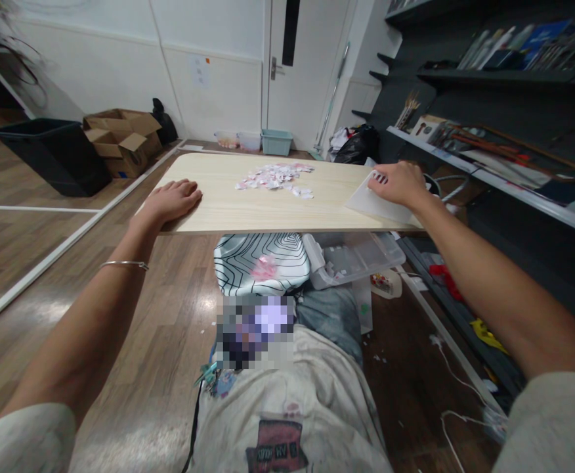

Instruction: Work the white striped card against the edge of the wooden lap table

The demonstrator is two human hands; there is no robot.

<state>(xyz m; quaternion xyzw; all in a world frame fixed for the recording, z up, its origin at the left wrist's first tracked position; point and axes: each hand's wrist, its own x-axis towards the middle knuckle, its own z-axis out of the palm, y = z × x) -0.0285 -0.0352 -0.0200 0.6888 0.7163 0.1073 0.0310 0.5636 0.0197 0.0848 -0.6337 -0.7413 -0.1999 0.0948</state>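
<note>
A pale wooden board (218, 197) lies across in front of me, above my lap. My left hand (174, 200) rests palm down on its left end, fingers stretched out and holding nothing. A pile of small white and pinkish paper pieces (275, 176) is spread over the middle of the board. At the right end, my right hand (398, 184) is closed on the upper part of a flat, whitish translucent sheet (373, 205) with dark stripes near the fingers. The sheet's lower edge lies against the board, and my hand hides part of it.
Below the board are a patterned cushion-like item (260, 266) and a clear plastic box (351, 256). A phone-like blurred patch (255, 332) lies on my lap. Dark shelves (504, 79) stand right; a black bin (54, 154) and cardboard boxes (125, 141) stand left.
</note>
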